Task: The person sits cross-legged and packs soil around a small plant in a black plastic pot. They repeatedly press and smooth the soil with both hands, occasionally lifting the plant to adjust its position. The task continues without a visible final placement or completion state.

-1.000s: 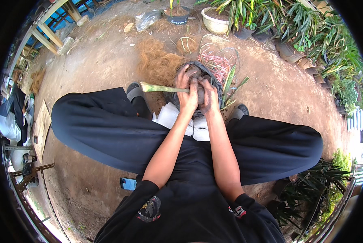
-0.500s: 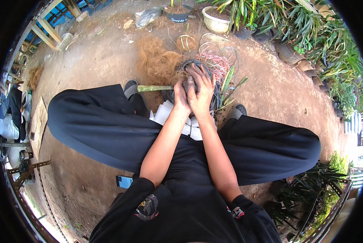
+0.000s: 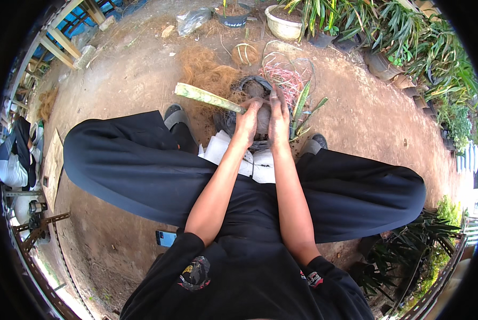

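Between my palms is a rounded, dark clump of soil (image 3: 262,120) above a black plastic-lined container (image 3: 256,81) on the ground. My left hand (image 3: 247,121) cups its left side, fingers pointing away from me. My right hand (image 3: 279,118) presses its right side with the fingers nearly straight and together. A thick, mottled green-and-yellow leaf (image 3: 207,97) sticks out leftward past my left hand; its inner end is hidden by the fingers. Both hands are smeared with dark soil. Brown fibre (image 3: 204,72) lies loose just beyond my left hand.
Pink-and-white raffia string (image 3: 286,80) and cut green leaves (image 3: 301,106) lie to the right. A fibre-covered ball (image 3: 245,54) sits farther off. White sacking (image 3: 215,147) is between my legs, and a phone (image 3: 166,238) rests at my left. A white pot (image 3: 284,26) stands ahead.
My hands have parted from an overlapped grip to opposite sides of the clump, exposing it. The leaf has swung from level to tilted, its outer end farther from me and its mottled face showing.
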The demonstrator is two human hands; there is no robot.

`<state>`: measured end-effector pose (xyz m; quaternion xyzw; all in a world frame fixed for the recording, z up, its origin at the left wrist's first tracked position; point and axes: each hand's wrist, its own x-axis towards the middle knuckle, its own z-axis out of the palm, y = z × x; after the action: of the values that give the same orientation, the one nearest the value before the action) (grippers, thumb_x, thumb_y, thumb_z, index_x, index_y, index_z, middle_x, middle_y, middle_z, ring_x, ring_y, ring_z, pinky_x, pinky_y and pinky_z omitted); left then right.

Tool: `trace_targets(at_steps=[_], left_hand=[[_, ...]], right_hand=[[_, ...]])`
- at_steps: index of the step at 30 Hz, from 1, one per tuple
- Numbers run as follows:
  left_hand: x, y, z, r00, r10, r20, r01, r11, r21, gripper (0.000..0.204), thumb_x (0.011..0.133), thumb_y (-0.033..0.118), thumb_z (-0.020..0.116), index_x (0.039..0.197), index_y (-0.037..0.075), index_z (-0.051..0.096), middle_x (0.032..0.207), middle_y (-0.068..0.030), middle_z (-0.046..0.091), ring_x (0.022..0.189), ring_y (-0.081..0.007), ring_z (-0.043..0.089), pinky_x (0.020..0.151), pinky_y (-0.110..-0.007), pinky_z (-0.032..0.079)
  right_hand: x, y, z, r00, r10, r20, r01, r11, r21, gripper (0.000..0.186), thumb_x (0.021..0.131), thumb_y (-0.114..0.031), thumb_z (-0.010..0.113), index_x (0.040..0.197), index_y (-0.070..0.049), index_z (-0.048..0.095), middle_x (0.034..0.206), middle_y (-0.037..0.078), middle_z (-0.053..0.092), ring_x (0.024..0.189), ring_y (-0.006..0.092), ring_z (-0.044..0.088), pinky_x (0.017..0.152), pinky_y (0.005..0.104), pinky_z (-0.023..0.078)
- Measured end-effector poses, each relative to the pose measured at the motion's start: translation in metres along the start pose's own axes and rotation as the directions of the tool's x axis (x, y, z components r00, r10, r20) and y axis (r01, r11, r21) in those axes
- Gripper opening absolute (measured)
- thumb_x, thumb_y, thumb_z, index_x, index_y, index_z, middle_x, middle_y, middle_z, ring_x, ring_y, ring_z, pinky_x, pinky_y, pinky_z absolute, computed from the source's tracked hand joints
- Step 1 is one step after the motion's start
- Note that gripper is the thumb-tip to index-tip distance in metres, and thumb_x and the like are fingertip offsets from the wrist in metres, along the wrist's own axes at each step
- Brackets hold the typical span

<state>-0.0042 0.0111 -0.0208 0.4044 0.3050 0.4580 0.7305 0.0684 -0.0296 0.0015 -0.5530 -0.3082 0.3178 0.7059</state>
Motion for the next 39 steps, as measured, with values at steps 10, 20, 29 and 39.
trace_targets(at_steps=[10,20,29,39], left_hand=[[0.006,-0.007,-0.005,0.818,0.575,-0.018,-0.455,0.666,0.591,0.040,0.098,0.034,0.040,0.118,0.002,0.053,0.120,-0.0149,0.049,0.118,-0.0269,0.043,0.100,-0.040,0.034],[0.002,0.006,0.002,0.913,-0.405,0.041,0.365,0.770,-0.524,0.044,0.093,0.046,0.045,0.110,0.007,0.057,0.106,-0.0085,0.061,0.100,-0.0214,0.059,0.087,-0.036,0.048],[0.004,0.007,0.000,0.959,-0.268,-0.092,0.211,0.893,-0.397,0.031,0.094,0.024,0.040,0.104,0.002,0.060,0.103,-0.0102,0.063,0.095,-0.0216,0.061,0.088,-0.035,0.048],[0.001,0.009,-0.001,0.677,0.734,0.047,-0.491,0.404,0.772,0.034,0.082,0.019,0.047,0.111,0.007,0.059,0.132,-0.0169,0.042,0.131,-0.0408,0.027,0.108,-0.054,0.020]], right_hand=[[0.000,-0.001,-0.006,0.930,0.324,0.171,-0.362,0.886,0.290,0.036,0.088,-0.036,0.060,0.093,-0.001,0.068,0.088,0.007,0.065,0.079,0.0154,0.061,0.071,0.0283,0.049],[-0.004,-0.001,0.011,0.927,-0.375,0.018,0.361,0.879,-0.311,0.025,0.090,-0.018,0.052,0.086,0.000,0.069,0.084,0.010,0.069,0.087,0.0231,0.062,0.081,0.0355,0.046],[-0.007,-0.001,0.021,0.961,-0.272,-0.045,0.266,0.959,-0.100,0.046,0.097,-0.042,0.041,0.113,-0.003,0.061,0.122,0.010,0.058,0.115,0.0235,0.051,0.100,0.0374,0.037],[0.001,0.008,-0.001,0.909,0.372,0.187,-0.414,0.765,0.493,0.033,0.092,-0.032,0.052,0.097,-0.002,0.064,0.093,0.010,0.065,0.087,0.0207,0.063,0.079,0.0314,0.051]])
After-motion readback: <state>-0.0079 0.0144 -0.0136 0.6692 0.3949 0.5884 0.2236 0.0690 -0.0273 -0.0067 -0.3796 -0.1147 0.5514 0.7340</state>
